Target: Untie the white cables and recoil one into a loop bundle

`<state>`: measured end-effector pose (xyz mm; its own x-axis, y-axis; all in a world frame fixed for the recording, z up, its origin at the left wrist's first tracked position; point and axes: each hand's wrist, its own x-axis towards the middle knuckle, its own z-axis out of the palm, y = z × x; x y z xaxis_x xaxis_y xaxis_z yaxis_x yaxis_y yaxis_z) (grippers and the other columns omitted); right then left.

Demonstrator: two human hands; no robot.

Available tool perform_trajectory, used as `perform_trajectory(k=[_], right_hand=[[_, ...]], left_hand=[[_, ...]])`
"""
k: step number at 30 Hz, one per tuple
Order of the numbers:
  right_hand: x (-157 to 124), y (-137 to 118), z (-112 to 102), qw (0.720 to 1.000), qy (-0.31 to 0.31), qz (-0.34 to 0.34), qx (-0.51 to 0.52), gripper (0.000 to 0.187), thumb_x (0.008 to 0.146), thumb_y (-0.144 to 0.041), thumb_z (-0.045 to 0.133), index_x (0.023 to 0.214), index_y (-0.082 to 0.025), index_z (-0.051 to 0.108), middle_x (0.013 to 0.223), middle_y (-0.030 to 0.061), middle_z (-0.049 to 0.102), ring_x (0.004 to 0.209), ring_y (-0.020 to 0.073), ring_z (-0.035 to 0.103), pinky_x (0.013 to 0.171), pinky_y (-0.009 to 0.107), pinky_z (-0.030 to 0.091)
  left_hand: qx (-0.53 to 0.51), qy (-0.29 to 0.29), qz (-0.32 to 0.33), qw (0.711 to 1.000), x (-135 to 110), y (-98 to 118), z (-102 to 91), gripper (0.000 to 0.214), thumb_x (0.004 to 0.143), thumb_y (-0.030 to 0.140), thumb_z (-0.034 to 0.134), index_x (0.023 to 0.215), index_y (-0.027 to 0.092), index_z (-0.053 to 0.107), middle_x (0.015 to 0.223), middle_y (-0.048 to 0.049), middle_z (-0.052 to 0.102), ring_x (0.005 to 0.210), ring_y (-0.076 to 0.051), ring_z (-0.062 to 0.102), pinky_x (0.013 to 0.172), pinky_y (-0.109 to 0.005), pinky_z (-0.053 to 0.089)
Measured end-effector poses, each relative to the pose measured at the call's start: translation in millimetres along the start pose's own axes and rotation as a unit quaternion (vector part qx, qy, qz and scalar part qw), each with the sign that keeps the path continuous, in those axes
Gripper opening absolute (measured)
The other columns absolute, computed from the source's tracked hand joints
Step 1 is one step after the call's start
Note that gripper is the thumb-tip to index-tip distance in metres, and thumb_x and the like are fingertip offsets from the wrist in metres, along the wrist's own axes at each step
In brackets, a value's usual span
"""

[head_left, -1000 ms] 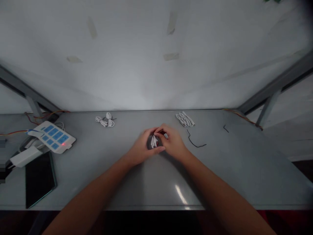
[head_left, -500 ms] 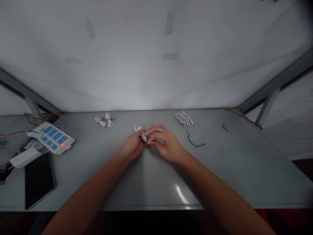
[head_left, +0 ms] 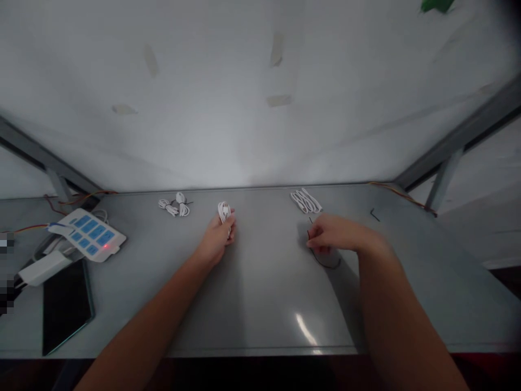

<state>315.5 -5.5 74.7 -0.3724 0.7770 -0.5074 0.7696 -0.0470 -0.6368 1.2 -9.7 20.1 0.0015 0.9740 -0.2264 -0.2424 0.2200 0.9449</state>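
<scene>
Right hand (head_left: 324, 238) and cable (head_left: 223, 212) had parted since the frame half a second earlier: the hand had gone right to the long tie (head_left: 325, 266), which had changed its curve, while the left hand (head_left: 215, 239) had shifted slightly left with the cable.

From the head view, four white cables could be counted: one in the left hand, two in tied bundles (head_left: 183, 206) side by side at far left, and one loose coil (head_left: 306, 201) at far right of centre. Two dark ties lay apart from the bundles: the long one and a short tie (head_left: 375, 215) farther right.

At left, a power strip (head_left: 97, 234) with a red light lay beside an adapter (head_left: 45, 268), whose near edge adjoined a tablet (head_left: 67, 307). Four tape strips (head_left: 279, 101) were on the wall (head_left: 215, 125) beyond the table (head_left: 268, 304). The right fingers hid part of the long tie, and the left fingers covered the cable's near portion.

The left fingers were closed around the cable, left of centre; the right fingertips pinched the long tie. The cable was folded into narrow loops, its far end showing above the thumb.
</scene>
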Motion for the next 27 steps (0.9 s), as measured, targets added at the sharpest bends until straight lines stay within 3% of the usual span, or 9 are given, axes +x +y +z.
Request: perform_trajectory(k=[2,5,8,13,16,19,22,25,27], right_hand=[[5,-1,2,0.994,0.088,0.022,-0.061,0.022,0.077,-0.018,0.07,0.055,-0.019,0.068,0.056,0.0054,0.066,0.05,0.0167,0.056,0.052,0.032,0.038],[20,-10,13,0.957,0.266,-0.039,-0.109,0.011,0.084,-0.022,0.068,0.075,-0.019,0.073,0.074,0.0067,0.072,0.064,0.019,0.061,0.061,0.033,0.043],[39,-9,21,0.937,0.32,-0.115,-0.082,0.015,0.087,-0.022,0.064,0.098,-0.019,0.075,0.101,0.0104,0.075,0.088,0.0234,0.067,0.08,0.037,0.05],[49,8,18,0.913,0.403,-0.023,-0.064,0.018,0.087,-0.024,0.067,0.104,-0.018,0.073,0.105,0.0146,0.073,0.092,0.0285,0.068,0.088,0.043,0.051],[44,-7,29,0.929,0.363,-0.063,0.027,0.023,0.096,-0.034,0.059,0.113,-0.023,0.071,0.108,0.0099,0.074,0.083,0.0235,0.069,0.08,0.039,0.054],[42,-39,58,0.953,0.227,-0.165,0.113,0.034,0.101,-0.041,0.055,0.13,-0.025,0.064,0.112,0.0076,0.075,0.088,0.021,0.071,0.079,0.036,0.056],[45,-62,83,0.957,0.148,-0.237,0.082,0.026,0.102,-0.034,0.054,0.122,-0.024,0.067,0.111,0.0078,0.075,0.096,0.0219,0.071,0.085,0.036,0.055],[54,-57,87,0.952,0.19,-0.235,0.041,0.022,0.103,-0.028,0.05,0.114,-0.021,0.068,0.111,0.01,0.074,0.102,0.0241,0.069,0.092,0.039,0.053],[62,-41,78,0.942,0.278,-0.185,0.018,0.024,0.102,-0.028,0.049,0.114,-0.018,0.067,0.113,0.0139,0.073,0.103,0.0273,0.068,0.094,0.042,0.051]], left_hand=[[0.063,-0.022,0.018,0.998,-1,-3,-0.2,0.043,0.083,0.041,0.076,0.116,0.018,0.063,0.073,0.0052,0.054,0.049,-0.006,0.04,0.043,-0.018,0.024],[0.157,-0.051,0.033,0.986,-4,-3,-0.1,0.04,0.083,0.04,0.077,0.116,0.019,0.072,0.076,0.0011,0.062,0.059,-0.009,0.05,0.053,-0.021,0.036],[0.19,-0.059,0.075,0.977,-6,-1,0.3,0.035,0.08,0.034,0.081,0.113,0.023,0.078,0.097,-0.0051,0.074,0.085,-0.017,0.065,0.075,-0.026,0.048],[0.256,-0.046,0.107,0.96,-7,4,0.6,0.018,0.074,0.029,0.084,0.092,0.026,0.083,0.103,-0.0062,0.074,0.094,-0.024,0.068,0.088,-0.034,0.051],[0.277,-0.079,0.131,0.949,-9,6,2.4,0.013,0.075,0.026,0.082,0.088,0.024,0.082,0.099,-0.0061,0.073,0.089,-0.023,0.067,0.086,-0.035,0.051],[0.279,-0.14,0.181,0.932,-14,4,5.3,0.012,0.08,0.023,0.077,0.091,0.022,0.078,0.104,-0.0073,0.068,0.09,-0.021,0.066,0.087,-0.034,0.051],[0.32,-0.146,0.249,0.902,-13,-1,5.0,0.016,0.085,0.024,0.071,0.101,0.022,0.072,0.108,-0.008,0.063,0.099,-0.022,0.064,0.092,-0.036,0.051],[0.429,-0.076,0.285,0.854,-4,0,-5.3,0.037,0.082,0.021,0.07,0.119,0.022,0.064,0.12,-0.012,0.061,0.114,-0.029,0.059,0.104,-0.044,0.047],[0.526,0.04,0.273,0.804,5,6,-19.4,0.049,0.08,0.021,0.069,0.128,0.018,0.06,0.131,-0.0184,0.057,0.126,-0.036,0.052,0.11,-0.053,0.04]])
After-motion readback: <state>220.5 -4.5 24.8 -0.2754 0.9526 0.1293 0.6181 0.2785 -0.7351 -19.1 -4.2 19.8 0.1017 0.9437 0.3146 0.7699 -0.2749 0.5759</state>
